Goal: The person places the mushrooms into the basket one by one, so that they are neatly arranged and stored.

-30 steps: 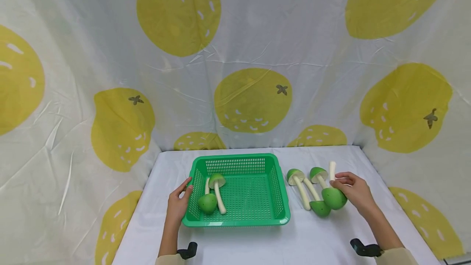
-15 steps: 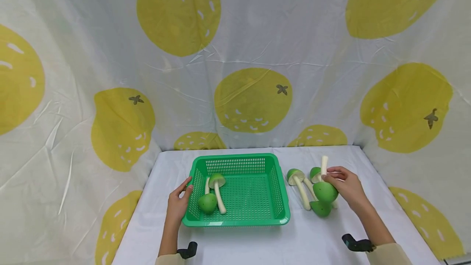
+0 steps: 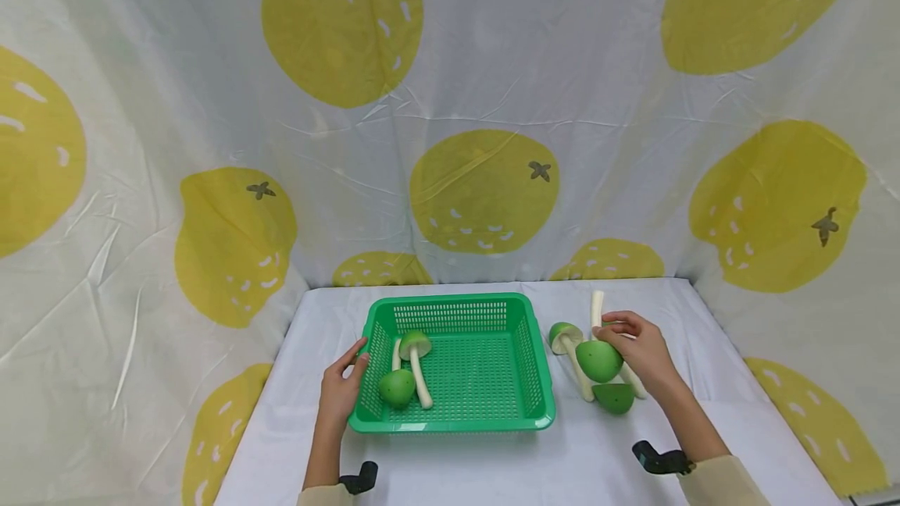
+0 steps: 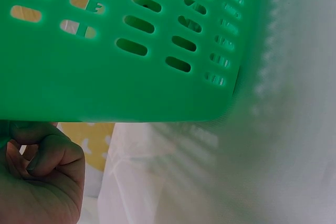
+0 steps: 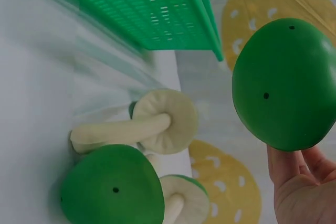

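Person's L hand (image 3: 341,387), thumb & fingers bent in close, grips the L rim of a green basket (image 3: 450,425). Inside, nr. the L wall, lie one mushroom (image 3: 397,389), green cap to the front, &, just beside it, a second mushroom (image 3: 415,346), cap to the back. R of the basket, on the white-clothed surface (image 3: 492,467), a third mushroom (image 3: 564,332) lies cap to the back, partly hidden by a fourth mushroom (image 3: 599,361) held up off the cloth, cap fwd., stem up. Nr. it on the cloth: the cap of a fifth mushroom (image 3: 614,399) & the stem of a sixth mushroom (image 3: 635,384), otherwise mostly hidden. R hand (image 3: 641,348), thumb & fingertips nearly together, pinches the fourth's stem nr. its cap.
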